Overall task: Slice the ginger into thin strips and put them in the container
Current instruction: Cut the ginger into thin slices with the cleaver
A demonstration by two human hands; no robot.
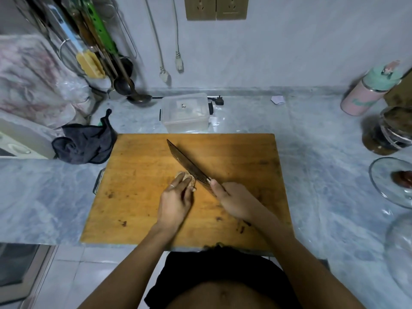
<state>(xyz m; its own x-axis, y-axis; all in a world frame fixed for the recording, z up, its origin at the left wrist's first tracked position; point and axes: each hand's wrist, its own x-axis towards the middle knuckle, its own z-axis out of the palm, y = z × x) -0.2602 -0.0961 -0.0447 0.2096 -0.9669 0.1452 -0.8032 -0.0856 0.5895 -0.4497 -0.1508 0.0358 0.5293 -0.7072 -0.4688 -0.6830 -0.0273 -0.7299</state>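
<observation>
Centrally, left hand [176, 202] holding ginger [186, 178], knife [189, 167] edge beside it

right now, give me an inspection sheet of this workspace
surface: marble counter with a wooden board on it
job's things: ginger on the board, knife blade against it, clear container behind the board
clutter: dark cloth, pink flask, jar, glass dish
grips: left hand holds the ginger; right hand grips the knife
cables: two loose plugs hang on the wall
surroundings: hanging utensils, wall sockets
</observation>
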